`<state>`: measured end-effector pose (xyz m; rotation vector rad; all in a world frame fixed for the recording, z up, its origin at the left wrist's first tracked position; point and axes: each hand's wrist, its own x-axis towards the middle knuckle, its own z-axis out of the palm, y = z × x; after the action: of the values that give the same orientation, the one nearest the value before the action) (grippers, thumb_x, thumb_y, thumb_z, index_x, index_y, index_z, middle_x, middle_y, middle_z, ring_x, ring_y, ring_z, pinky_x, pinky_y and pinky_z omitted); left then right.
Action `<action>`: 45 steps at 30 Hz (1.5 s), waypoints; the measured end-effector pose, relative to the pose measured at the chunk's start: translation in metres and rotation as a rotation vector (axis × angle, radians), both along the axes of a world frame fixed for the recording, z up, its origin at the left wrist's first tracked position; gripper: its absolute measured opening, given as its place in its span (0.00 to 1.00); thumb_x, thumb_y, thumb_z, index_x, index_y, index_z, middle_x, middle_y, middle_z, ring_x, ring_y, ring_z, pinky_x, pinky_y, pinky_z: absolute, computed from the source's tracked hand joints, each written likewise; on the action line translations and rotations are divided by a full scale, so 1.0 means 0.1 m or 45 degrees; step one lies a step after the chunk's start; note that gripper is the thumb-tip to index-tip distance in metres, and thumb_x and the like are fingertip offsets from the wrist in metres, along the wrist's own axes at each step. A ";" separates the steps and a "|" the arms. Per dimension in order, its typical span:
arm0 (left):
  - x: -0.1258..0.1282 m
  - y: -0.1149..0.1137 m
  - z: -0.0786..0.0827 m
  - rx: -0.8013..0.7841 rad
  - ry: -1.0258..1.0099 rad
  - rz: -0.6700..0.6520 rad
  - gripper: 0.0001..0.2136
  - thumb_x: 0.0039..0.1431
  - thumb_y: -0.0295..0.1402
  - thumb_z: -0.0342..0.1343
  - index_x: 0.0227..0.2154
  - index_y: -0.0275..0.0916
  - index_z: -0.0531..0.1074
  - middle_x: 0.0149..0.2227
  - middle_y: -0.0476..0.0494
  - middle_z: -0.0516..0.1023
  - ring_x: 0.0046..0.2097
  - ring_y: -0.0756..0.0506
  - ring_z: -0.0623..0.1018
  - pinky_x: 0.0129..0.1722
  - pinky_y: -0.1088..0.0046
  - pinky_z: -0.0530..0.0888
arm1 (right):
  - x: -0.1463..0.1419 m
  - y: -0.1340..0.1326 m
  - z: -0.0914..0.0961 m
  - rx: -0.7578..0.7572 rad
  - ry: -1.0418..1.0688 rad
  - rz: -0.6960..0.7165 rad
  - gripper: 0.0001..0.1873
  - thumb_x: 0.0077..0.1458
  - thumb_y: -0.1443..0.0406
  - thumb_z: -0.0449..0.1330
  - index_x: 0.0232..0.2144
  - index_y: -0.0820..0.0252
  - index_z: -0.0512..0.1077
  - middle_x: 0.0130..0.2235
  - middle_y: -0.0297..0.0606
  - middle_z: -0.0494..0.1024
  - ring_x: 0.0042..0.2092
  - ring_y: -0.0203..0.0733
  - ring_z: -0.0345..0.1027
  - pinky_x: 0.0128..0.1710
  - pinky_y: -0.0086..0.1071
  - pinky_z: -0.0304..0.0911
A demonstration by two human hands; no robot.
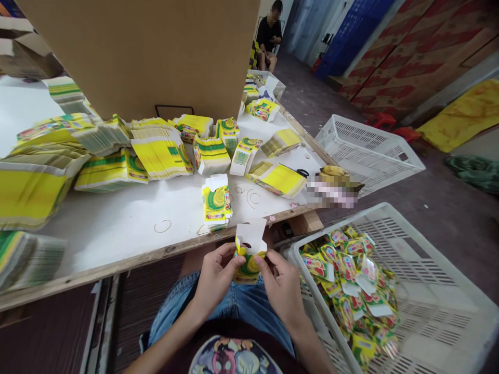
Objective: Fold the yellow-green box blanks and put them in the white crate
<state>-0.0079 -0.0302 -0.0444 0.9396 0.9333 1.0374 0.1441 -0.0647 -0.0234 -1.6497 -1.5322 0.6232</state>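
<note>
1. We observe left hand point(219, 272) and right hand point(284, 283), thumbs and fingers pinching opposite sides of one yellow-green carton point(249, 271); top flap raised.
2. We locate carton above the lap point(228, 301), near the table point(156, 208) edge.

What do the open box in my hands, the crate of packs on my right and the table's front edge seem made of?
Open box: probably thin cardboard, perhaps coated; printed yellow and green outside, matte white on the raised flap. Crate: likely rigid white plastic, smooth, with regular slots through its walls. Front edge: seemingly bare, rough wood, judging by its brown, worn strip.
</note>
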 end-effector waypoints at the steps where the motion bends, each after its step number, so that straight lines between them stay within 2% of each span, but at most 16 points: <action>1: 0.01 0.00 0.00 -0.021 0.012 0.011 0.15 0.51 0.38 0.67 0.39 0.34 0.80 0.40 0.38 0.85 0.42 0.39 0.83 0.46 0.66 0.77 | 0.00 0.00 0.00 0.002 -0.013 -0.001 0.18 0.64 0.60 0.55 0.21 0.57 0.66 0.24 0.33 0.73 0.27 0.37 0.66 0.27 0.28 0.60; 8: 0.02 -0.01 -0.02 -0.080 0.112 0.070 0.10 0.54 0.38 0.65 0.31 0.34 0.78 0.31 0.43 0.84 0.33 0.43 0.80 0.34 0.72 0.75 | -0.06 0.02 -0.04 -0.049 0.092 0.009 0.17 0.64 0.59 0.55 0.24 0.57 0.69 0.26 0.36 0.75 0.28 0.39 0.67 0.27 0.28 0.62; 11: 0.00 -0.01 -0.03 -0.040 0.075 -0.009 0.15 0.55 0.35 0.65 0.44 0.36 0.74 0.38 0.42 0.84 0.38 0.43 0.81 0.40 0.70 0.76 | -0.05 0.04 -0.06 -0.093 0.366 -0.061 0.09 0.62 0.59 0.59 0.42 0.57 0.71 0.32 0.36 0.78 0.30 0.39 0.71 0.32 0.29 0.68; 14: -0.03 -0.02 -0.01 0.003 -0.046 -0.136 0.26 0.60 0.33 0.62 0.58 0.42 0.59 0.43 0.41 0.82 0.42 0.43 0.81 0.43 0.69 0.76 | 0.01 0.06 -0.05 -0.029 0.647 -0.064 0.22 0.61 0.60 0.61 0.55 0.53 0.62 0.43 0.41 0.80 0.39 0.41 0.76 0.41 0.34 0.72; 17: -0.07 -0.02 0.05 0.043 -0.126 -0.251 0.28 0.63 0.33 0.59 0.62 0.44 0.54 0.46 0.39 0.80 0.44 0.44 0.80 0.45 0.68 0.74 | 0.10 0.06 -0.01 -0.021 0.670 0.070 0.19 0.62 0.60 0.60 0.54 0.53 0.65 0.49 0.44 0.78 0.45 0.43 0.76 0.44 0.35 0.72; 20: -0.11 -0.01 0.10 0.019 -0.140 -0.368 0.29 0.62 0.33 0.60 0.62 0.43 0.56 0.46 0.39 0.80 0.45 0.43 0.80 0.46 0.68 0.74 | 0.21 0.05 0.05 -0.115 0.605 0.205 0.17 0.63 0.59 0.58 0.52 0.55 0.69 0.47 0.43 0.79 0.43 0.43 0.75 0.40 0.32 0.71; 24: -0.13 -0.01 0.11 -0.080 -0.181 -0.482 0.25 0.56 0.33 0.65 0.55 0.42 0.63 0.40 0.43 0.81 0.41 0.44 0.80 0.41 0.71 0.74 | 0.31 0.05 0.13 -0.197 0.463 0.274 0.12 0.65 0.57 0.56 0.40 0.58 0.74 0.34 0.37 0.78 0.32 0.39 0.72 0.30 0.28 0.66; 28: -0.09 -0.05 0.09 -0.084 -0.233 -0.552 0.17 0.56 0.32 0.65 0.45 0.42 0.64 0.37 0.47 0.79 0.36 0.48 0.79 0.36 0.75 0.72 | 0.29 0.06 0.16 -0.056 0.338 0.264 0.15 0.64 0.58 0.57 0.30 0.59 0.76 0.30 0.37 0.76 0.32 0.41 0.70 0.31 0.31 0.65; 29: -0.08 -0.05 0.09 -0.076 -0.231 -0.541 0.17 0.57 0.32 0.65 0.44 0.42 0.63 0.37 0.47 0.79 0.36 0.48 0.79 0.36 0.75 0.72 | 0.28 0.07 0.16 -0.021 0.358 0.239 0.13 0.64 0.59 0.57 0.31 0.58 0.77 0.31 0.38 0.77 0.34 0.42 0.71 0.33 0.32 0.66; 31: -0.06 -0.07 0.10 -0.067 -0.222 -0.491 0.23 0.57 0.32 0.64 0.51 0.44 0.59 0.38 0.46 0.79 0.37 0.47 0.80 0.37 0.74 0.73 | 0.24 0.08 0.13 0.002 0.476 0.158 0.10 0.63 0.59 0.59 0.42 0.57 0.76 0.35 0.39 0.78 0.35 0.42 0.73 0.34 0.33 0.68; 33: -0.05 -0.07 0.11 -0.055 -0.201 -0.463 0.32 0.58 0.32 0.64 0.60 0.45 0.51 0.41 0.42 0.79 0.39 0.45 0.81 0.39 0.71 0.74 | 0.23 0.10 0.11 -0.007 0.583 0.100 0.18 0.63 0.60 0.59 0.55 0.53 0.69 0.37 0.38 0.79 0.36 0.42 0.74 0.34 0.33 0.69; 34: -0.05 -0.06 0.11 -0.041 -0.177 -0.472 0.34 0.59 0.33 0.63 0.63 0.46 0.50 0.43 0.40 0.79 0.40 0.44 0.81 0.40 0.70 0.75 | 0.23 0.10 0.10 0.000 0.575 0.108 0.19 0.64 0.59 0.58 0.56 0.52 0.69 0.38 0.39 0.79 0.37 0.42 0.74 0.36 0.34 0.69; 36: -0.07 -0.05 0.09 -0.001 -0.120 -0.494 0.30 0.60 0.33 0.62 0.62 0.44 0.56 0.47 0.38 0.79 0.43 0.42 0.81 0.42 0.69 0.75 | 0.28 0.11 0.10 0.060 0.420 0.170 0.14 0.64 0.57 0.58 0.48 0.52 0.76 0.40 0.40 0.78 0.42 0.45 0.73 0.43 0.39 0.68; 39: -0.08 -0.04 0.05 0.077 0.038 -0.430 0.21 0.61 0.33 0.60 0.56 0.41 0.66 0.48 0.37 0.80 0.46 0.41 0.80 0.45 0.69 0.75 | 0.35 0.10 0.14 0.130 0.212 0.219 0.22 0.62 0.47 0.56 0.37 0.53 0.83 0.39 0.42 0.76 0.43 0.48 0.69 0.43 0.41 0.66; 41: -0.07 -0.04 0.04 0.118 0.150 -0.377 0.20 0.62 0.32 0.58 0.57 0.41 0.67 0.48 0.39 0.80 0.46 0.42 0.80 0.46 0.69 0.76 | 0.36 0.08 0.17 0.010 0.241 0.220 0.22 0.59 0.47 0.58 0.39 0.54 0.83 0.35 0.40 0.76 0.38 0.46 0.70 0.38 0.38 0.67; 45: -0.03 -0.05 0.05 0.133 0.188 -0.350 0.22 0.61 0.30 0.57 0.59 0.42 0.67 0.52 0.38 0.79 0.48 0.42 0.79 0.49 0.68 0.75 | 0.28 0.07 0.17 -0.334 0.354 0.191 0.19 0.56 0.59 0.64 0.50 0.56 0.75 0.39 0.37 0.80 0.37 0.43 0.74 0.36 0.33 0.69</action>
<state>-0.0106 -0.0352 -0.0399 1.2080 0.8484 0.7964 0.1722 -0.0576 -0.0061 -1.5648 -1.4227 1.1263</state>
